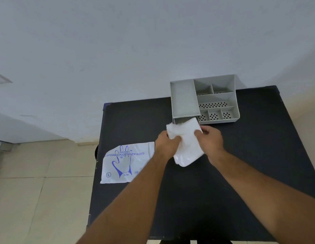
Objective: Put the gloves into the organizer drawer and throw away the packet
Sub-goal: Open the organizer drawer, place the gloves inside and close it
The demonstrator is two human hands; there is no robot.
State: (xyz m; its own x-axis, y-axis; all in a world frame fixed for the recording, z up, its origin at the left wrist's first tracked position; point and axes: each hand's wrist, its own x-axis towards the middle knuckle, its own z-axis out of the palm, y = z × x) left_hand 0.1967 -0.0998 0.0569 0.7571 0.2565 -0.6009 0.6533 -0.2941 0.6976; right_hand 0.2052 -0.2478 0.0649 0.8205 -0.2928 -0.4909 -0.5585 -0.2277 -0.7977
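Note:
A stack of white plastic gloves [186, 143] is held over the black table, just in front of the grey organizer [184, 99]. My left hand [166, 144] grips the stack's left edge and my right hand [212, 140] grips its right edge. The far end of the stack overlaps the slightly pulled-out drawer [179, 120] under the organizer's left part. The flat glove packet [126, 163], white with blue print, lies at the table's left edge.
The black table [241, 164] stands against a white wall. The organizer's right half has several small perforated compartments [215, 104]. Beige floor tiles [38, 182] lie to the left of the table.

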